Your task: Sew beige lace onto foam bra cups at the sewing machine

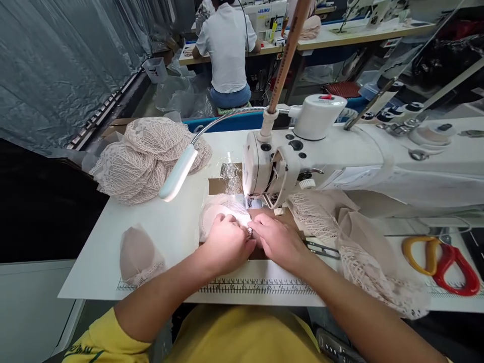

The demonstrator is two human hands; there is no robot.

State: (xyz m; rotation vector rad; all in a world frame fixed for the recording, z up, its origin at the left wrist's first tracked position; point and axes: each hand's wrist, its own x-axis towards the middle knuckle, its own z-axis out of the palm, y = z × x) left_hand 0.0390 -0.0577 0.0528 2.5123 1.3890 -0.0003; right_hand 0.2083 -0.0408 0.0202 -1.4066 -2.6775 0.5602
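Observation:
A pale pink, cup-shaped lace piece [207, 218], which looks like a bra cup, lies under the lamp just in front of the sewing machine's needle area [252, 201]. My left hand [229, 243] is closed on its near right part, fingers curled under. From the other side, my right hand [278, 239] pinches the edge of the same piece, its fingertips almost meeting the left ones. A small shiny spot shows between the hands; I cannot make out what it is. The presser foot and needle are partly hidden by the machine head [260, 161].
Stacked lace pieces [147, 156] sit at the back left, one sheer piece [139, 252] at the front left. Right of my hands lie thread snips [321, 249], more lace fabric [368, 257] and red-and-yellow-handled scissors [440, 264]. A bendable lamp [179, 171] overhangs. A seated person [229, 48] works beyond.

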